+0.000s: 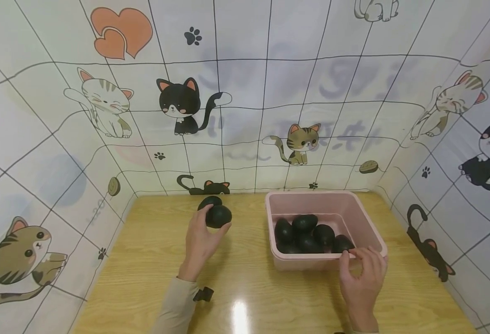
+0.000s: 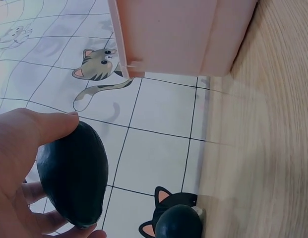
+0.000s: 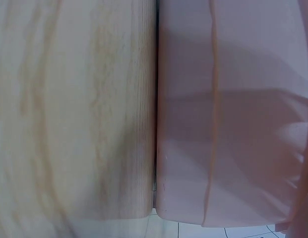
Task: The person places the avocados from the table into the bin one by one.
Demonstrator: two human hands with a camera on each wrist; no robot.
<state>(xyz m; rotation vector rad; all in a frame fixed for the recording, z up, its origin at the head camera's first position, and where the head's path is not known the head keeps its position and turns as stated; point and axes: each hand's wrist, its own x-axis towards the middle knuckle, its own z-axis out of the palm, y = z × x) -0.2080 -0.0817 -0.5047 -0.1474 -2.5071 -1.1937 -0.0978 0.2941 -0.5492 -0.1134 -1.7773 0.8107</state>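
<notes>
My left hand (image 1: 203, 236) holds a dark green avocado (image 1: 219, 216) over the left part of the table, thumb on one side and fingers on the other. In the left wrist view this avocado (image 2: 74, 173) looks smooth and pear-shaped. Just behind it, a second avocado (image 1: 209, 201) is partly hidden; the left wrist view shows it (image 2: 179, 223) near the wall. Several more avocados (image 1: 305, 223) lie in a pink plastic bin (image 1: 303, 263) on the right. At the bin's front right, my right hand (image 1: 362, 278) grips the rim, close to one avocado (image 1: 343, 243).
A wooden table (image 1: 153, 260) carries everything. Cat-patterned sheeting (image 1: 245, 125) with grid lines encloses it at the back and both sides. In the right wrist view, the bin's outer wall (image 3: 233, 148) stands beside the tabletop (image 3: 69, 99).
</notes>
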